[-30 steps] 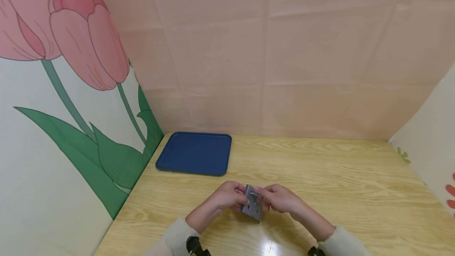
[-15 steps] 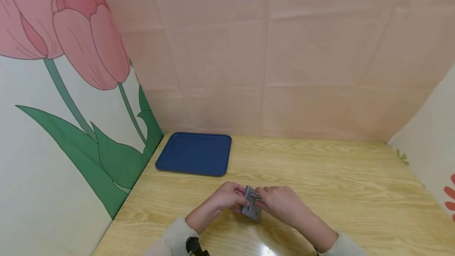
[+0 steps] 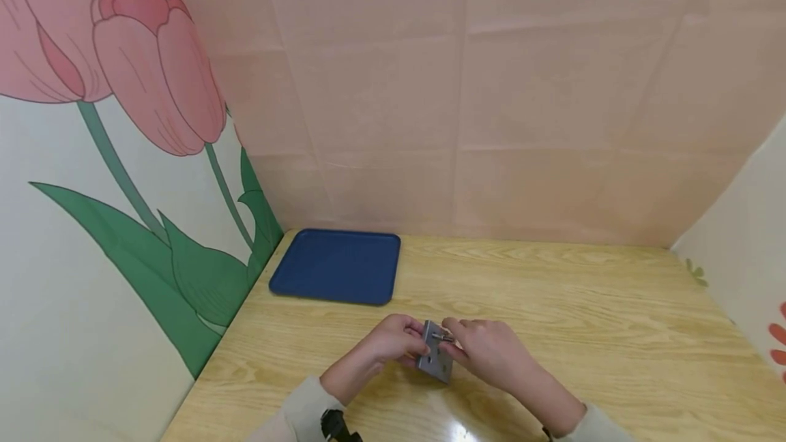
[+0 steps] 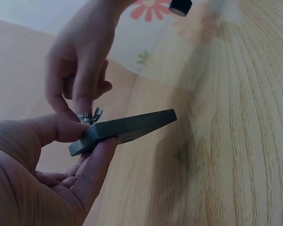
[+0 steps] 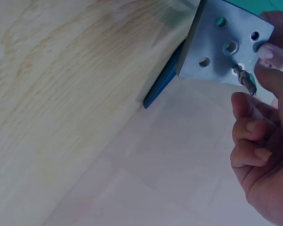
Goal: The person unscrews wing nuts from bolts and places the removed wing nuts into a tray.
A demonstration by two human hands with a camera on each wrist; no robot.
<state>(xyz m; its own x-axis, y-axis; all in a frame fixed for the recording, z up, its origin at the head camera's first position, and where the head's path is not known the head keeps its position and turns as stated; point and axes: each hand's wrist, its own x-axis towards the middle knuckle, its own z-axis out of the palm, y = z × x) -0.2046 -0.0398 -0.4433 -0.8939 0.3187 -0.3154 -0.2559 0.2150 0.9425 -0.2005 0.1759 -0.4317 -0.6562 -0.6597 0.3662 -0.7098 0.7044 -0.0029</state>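
A grey metal plate point(image 5: 207, 42) with several round holes is held tilted above the table. My left hand point(image 3: 393, 340) grips its left edge, thumb on one face and fingers behind. From one corner hole sticks a threaded bolt with a wing nut point(image 4: 98, 114) on it, close to the plate's face. My right hand point(image 3: 491, 353) has thumb and index finger at either side of the wing nut, pinching it. The right wrist view shows its other fingers curled below. The bolt's far end is hidden behind the plate.
A blue tray point(image 3: 338, 264) lies flat at the back left of the wooden table point(image 3: 552, 292). A pinkish cloth point(image 3: 460, 121) hangs behind the table, and a wall with painted tulips point(image 3: 159, 74) stands on the left.
My right hand has rolled over, its back now more upward, and its thumb and index finger have shifted around the wing nut. The left hand and plate stay almost still.
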